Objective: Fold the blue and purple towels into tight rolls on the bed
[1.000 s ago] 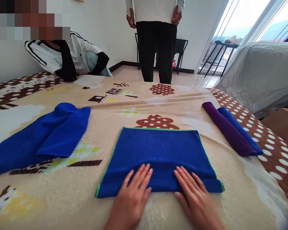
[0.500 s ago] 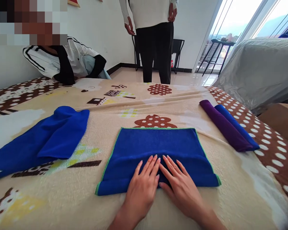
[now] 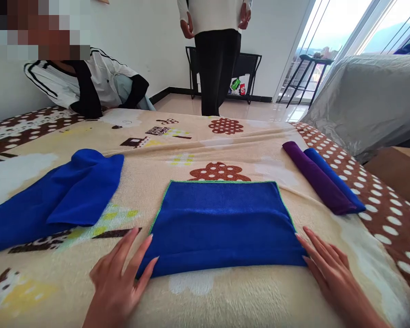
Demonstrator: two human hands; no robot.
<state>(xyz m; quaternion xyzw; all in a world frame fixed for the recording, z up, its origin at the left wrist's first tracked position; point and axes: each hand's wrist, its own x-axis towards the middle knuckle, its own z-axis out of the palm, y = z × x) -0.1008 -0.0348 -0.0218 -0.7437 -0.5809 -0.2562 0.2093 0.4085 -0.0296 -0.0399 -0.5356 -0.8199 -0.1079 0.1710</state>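
Observation:
A blue towel (image 3: 222, 223) with green edging lies in front of me, its near edge turned over into a flat fold. At its near left corner is my left hand (image 3: 119, 273), fingers spread, thumb and forefinger touching the edge. My right hand (image 3: 335, 273) rests by the near right corner, fingers stretched out and the tips against the towel's side. Neither hand grips the cloth. To the left a second blue towel (image 3: 78, 191) lies loosely crumpled. On the right a purple rolled towel (image 3: 319, 177) sits beside a blue rolled towel (image 3: 335, 180).
Everything lies on a cream patterned blanket (image 3: 259, 296) with a brown dotted border. One person (image 3: 102, 82) leans at the far left edge; another person (image 3: 215, 59) stands beyond the far edge. A plastic-covered piece of furniture (image 3: 372, 100) and a cardboard box (image 3: 399, 168) are at right.
My hands have moved apart from the towel's middle to its near left and right corners. The standing person has shifted slightly.

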